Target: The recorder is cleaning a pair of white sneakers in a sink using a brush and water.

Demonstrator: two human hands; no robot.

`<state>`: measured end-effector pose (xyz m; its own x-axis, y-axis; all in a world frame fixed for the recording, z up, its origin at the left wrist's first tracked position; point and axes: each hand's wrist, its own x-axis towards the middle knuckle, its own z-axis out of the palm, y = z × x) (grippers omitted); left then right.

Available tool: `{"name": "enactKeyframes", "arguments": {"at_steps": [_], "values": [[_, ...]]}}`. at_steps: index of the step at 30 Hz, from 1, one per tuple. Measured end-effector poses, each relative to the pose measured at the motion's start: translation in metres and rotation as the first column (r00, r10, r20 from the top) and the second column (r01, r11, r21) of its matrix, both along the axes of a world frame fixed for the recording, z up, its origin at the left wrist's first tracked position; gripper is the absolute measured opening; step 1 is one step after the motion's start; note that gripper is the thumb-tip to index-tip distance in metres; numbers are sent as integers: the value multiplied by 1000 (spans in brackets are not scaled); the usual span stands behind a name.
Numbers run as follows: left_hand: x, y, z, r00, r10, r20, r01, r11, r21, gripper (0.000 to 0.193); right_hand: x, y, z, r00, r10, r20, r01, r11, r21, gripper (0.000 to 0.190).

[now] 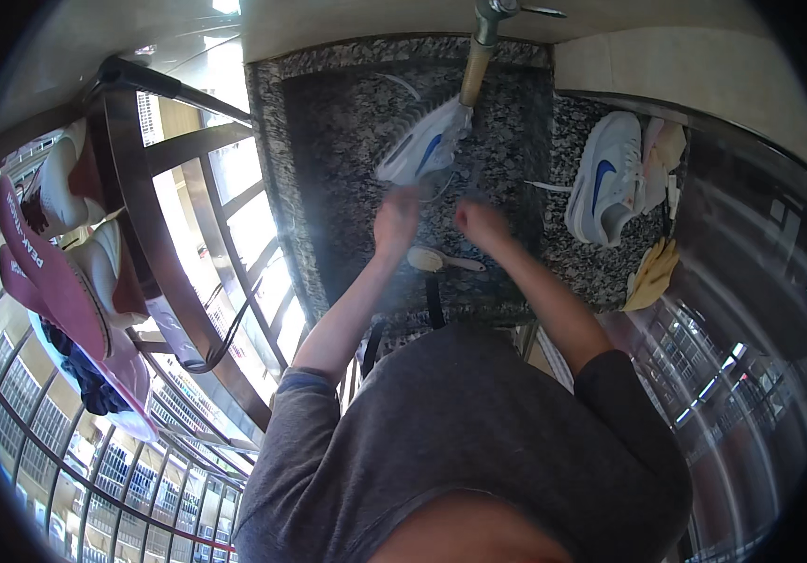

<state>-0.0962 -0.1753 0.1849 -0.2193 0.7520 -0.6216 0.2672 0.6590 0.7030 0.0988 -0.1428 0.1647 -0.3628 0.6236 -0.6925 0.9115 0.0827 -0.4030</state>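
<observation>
A white Nike sneaker with a blue swoosh [421, 144] lies on its side in a speckled stone sink [333, 211], its end under the tap's hose. My left hand [398, 217] is just below this shoe, fingers curled and blurred; whether it grips anything is unclear. Apart from it, to the right, my right hand [477, 219] is also curled and blurred. A pale thin lace [440, 195] loops between the hands below the shoe; its ends cannot be made out. Nearer my body, a scrub brush with a white handle [463, 264] lies in the sink, bristles up.
On the stone ledge at right sits another white sneaker [604, 179], beside pale cloths [660, 162] and a yellow glove [653, 276]. The tap [484, 35] hangs over the sink. Metal railings [150, 211] stand at left, with pink insoles [51, 267] and more shoes [66, 179].
</observation>
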Motion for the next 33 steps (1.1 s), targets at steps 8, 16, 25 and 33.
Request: {"name": "enactKeyframes", "arguments": {"at_steps": [8,16,25,33], "values": [[70,23,-42,341,675,654,-470,725,-504,39,19,-109,-72,908,337,251,-376,917,130,31],[56,57,-80,-147,601,786,-719,481,-502,39,7,-109,-57,969,228,91,-233,971,55,25],[38,75,-45,-90,634,768,-790,424,-442,39,22,-131,-98,864,474,171,-496,860,122,29],[0,27,-40,467,558,686,-702,706,-96,41,34,-9,41,967,-246,-71,249,967,50,27]]}}
